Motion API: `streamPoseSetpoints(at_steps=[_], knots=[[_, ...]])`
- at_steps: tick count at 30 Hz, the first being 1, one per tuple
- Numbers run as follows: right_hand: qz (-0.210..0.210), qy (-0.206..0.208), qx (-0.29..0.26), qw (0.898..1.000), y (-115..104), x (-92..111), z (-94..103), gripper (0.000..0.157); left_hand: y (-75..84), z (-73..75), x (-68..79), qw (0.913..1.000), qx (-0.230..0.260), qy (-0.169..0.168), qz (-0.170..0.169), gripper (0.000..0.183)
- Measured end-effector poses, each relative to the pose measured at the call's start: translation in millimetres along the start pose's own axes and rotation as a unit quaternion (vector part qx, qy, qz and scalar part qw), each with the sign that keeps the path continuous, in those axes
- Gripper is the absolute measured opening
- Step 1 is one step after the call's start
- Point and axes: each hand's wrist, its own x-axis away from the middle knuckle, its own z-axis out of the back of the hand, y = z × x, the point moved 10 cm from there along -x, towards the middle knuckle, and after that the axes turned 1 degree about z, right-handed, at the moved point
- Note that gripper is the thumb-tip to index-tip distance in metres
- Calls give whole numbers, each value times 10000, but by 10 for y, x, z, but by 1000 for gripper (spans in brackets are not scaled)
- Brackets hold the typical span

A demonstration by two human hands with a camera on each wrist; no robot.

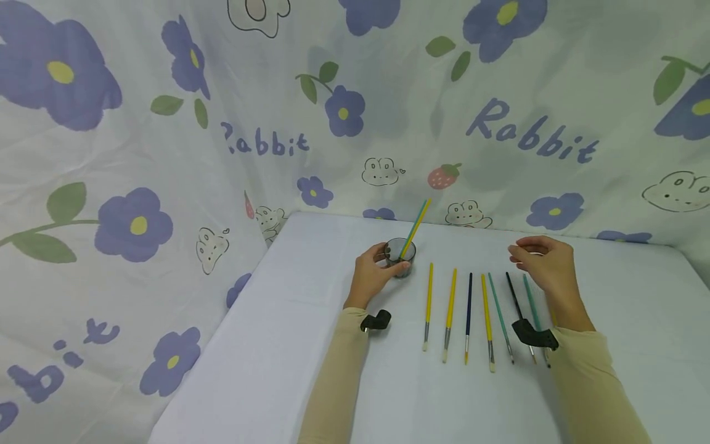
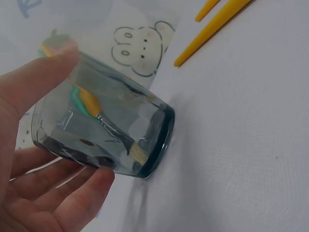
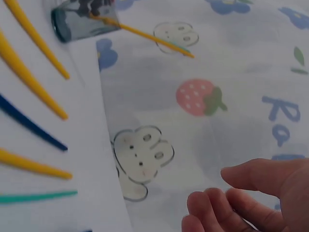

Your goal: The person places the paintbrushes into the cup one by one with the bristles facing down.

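My left hand (image 1: pixel 373 276) grips a clear grey-tinted glass cup (image 2: pixel 130 111), thumb on one side and fingers curled round the other. A yellow paintbrush (image 1: pixel 424 217) and a teal one lean together inside the cup, handles up; the left wrist view shows pale bristles near its bottom. My right hand (image 1: pixel 546 266) is held above the far ends of the brushes on the right, fingers loosely bent and nothing between them. Closest below it are a black paintbrush (image 1: pixel 513 293) and a teal paintbrush (image 1: pixel 530 301), both partly covered by the wrist camera or forearm.
Several paintbrushes lie in a row on the white table (image 1: pixel 266 345), bristles towards me, among them a yellow one (image 1: pixel 429 293) and a dark blue one (image 1: pixel 469 308). Behind the table hangs a flower-printed curtain (image 1: pixel 410 135), which also runs along the left.
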Motion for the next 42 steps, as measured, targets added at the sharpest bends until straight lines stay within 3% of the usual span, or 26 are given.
streamPoseSetpoints(at_steps=[6, 15, 30, 42], knots=[[-168, 114, 234, 9995, 210, 77, 254, 47, 0, 2, 13, 10000, 3, 5, 71, 85], [-718, 308, 1104, 9908, 504, 160, 484, 54, 2, 11, 21, 10000, -7, 35, 20, 84], [-1236, -69, 1866, 9746, 810, 165, 546, 57, 39, 48, 57, 9998, 12, 53, 181, 84], [-1219, -560, 2123, 9679, 1001, 141, 486, 52, 68, 14, 38, 9999, 63, -4, 155, 83]])
